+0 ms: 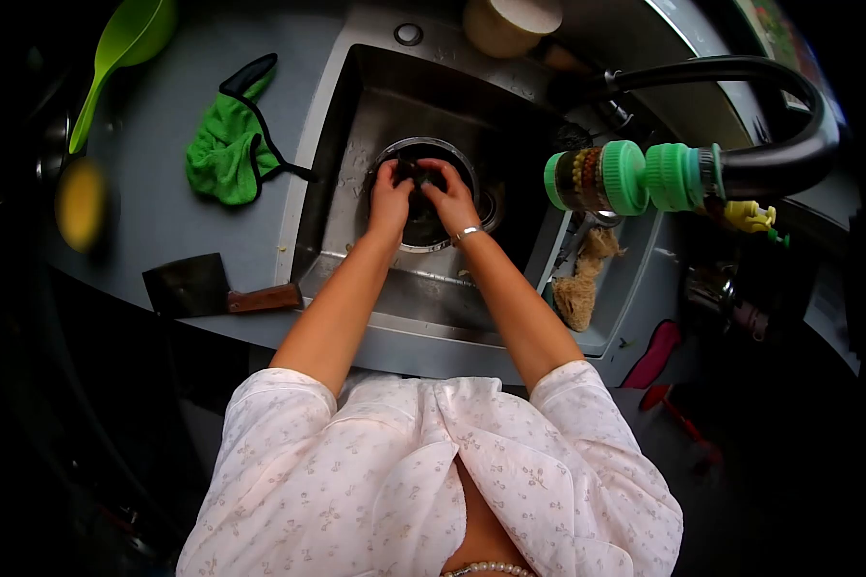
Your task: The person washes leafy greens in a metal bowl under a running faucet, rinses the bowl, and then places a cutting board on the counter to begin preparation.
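Note:
Both my hands are over a round metal bowl (457, 154) that stands in the steel sink (342, 226). My left hand (391, 200) and my right hand (450, 200) come together at the fingertips, with curled fingers. Between them they hold a small dark piece (410, 173), whose kind is too dark to make out. The inside of the bowl looks dark, and its contents do not show clearly. A bracelet (468, 234) circles my right wrist.
A black tap with a green filter nozzle (597, 178) reaches in from the right. On the left counter lie a cleaver (188, 286), a green cloth (226, 149) and a green ladle (135, 34). A loofah (577, 288) rests right of the sink, and a pale container (512, 24) stands behind.

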